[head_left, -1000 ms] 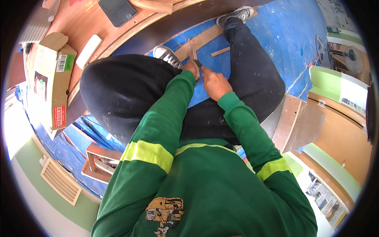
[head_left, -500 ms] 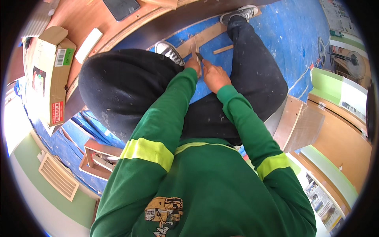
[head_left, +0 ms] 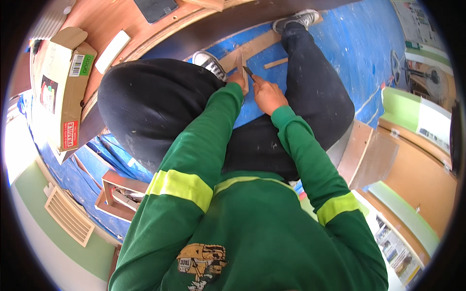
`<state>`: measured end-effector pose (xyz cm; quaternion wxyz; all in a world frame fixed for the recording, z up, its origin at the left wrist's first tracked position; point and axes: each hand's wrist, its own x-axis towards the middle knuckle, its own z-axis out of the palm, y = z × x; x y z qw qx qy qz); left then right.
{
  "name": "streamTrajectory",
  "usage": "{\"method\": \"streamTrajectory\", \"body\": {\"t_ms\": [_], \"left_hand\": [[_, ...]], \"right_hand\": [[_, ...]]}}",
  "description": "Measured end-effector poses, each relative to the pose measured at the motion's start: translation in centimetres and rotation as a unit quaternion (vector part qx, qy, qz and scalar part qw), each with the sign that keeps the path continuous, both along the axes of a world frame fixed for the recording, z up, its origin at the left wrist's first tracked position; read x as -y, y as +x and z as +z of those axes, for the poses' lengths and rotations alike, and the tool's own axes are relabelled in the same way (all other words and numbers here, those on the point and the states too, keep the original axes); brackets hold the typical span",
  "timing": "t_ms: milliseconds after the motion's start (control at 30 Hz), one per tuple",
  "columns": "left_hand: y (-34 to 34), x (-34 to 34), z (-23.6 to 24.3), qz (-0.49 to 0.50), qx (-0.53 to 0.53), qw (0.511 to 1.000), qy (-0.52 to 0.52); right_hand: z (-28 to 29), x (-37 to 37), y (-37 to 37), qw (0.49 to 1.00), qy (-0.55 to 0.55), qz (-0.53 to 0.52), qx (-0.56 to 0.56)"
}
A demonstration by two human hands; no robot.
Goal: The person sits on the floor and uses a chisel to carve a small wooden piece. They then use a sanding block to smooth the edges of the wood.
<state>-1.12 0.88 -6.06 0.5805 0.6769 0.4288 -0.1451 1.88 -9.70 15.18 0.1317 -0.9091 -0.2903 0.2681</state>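
Observation:
Between my legs, my left hand (head_left: 236, 80) grips a narrow pale wooden piece (head_left: 241, 60) held lengthwise, its fingers partly hidden. My right hand (head_left: 268, 97) is closed on a slim tool with a dark blade (head_left: 249, 71), angled against or just beside the right side of that piece; whether they touch I cannot tell. A longer wooden board (head_left: 262, 41) lies beyond on the blue floor sheeting (head_left: 352, 48), with a short wooden stick (head_left: 275, 63) to the right of my hands.
A wooden bench edge (head_left: 170, 29) runs along the upper left, bearing a phone (head_left: 153, 7), cardboard box (head_left: 63, 97) and white bar (head_left: 112, 51). A wooden tray of items (head_left: 111, 196) sits lower left. Panels (head_left: 417, 179) and a fan (head_left: 432, 80) are at right.
My right hand has made small movements along the wooden piece and now sits slightly lower and rightward than half a second ago. The view has shifted a little.

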Motion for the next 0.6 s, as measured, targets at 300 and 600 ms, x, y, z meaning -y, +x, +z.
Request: {"method": "streamTrajectory", "body": {"t_ms": [300, 600], "left_hand": [[-2.1, -2.0, 8.2, 0.317, 0.001, 0.841, -0.437], [-0.9, -0.8, 6.6, 0.318, -0.067, 0.88, -0.345]], "right_hand": [[-0.2, -0.7, 0.2, 0.999, -0.035, -0.025, -0.032], [0.0, 0.3, -1.5, 1.0, -0.022, 0.017, -0.002]]}}
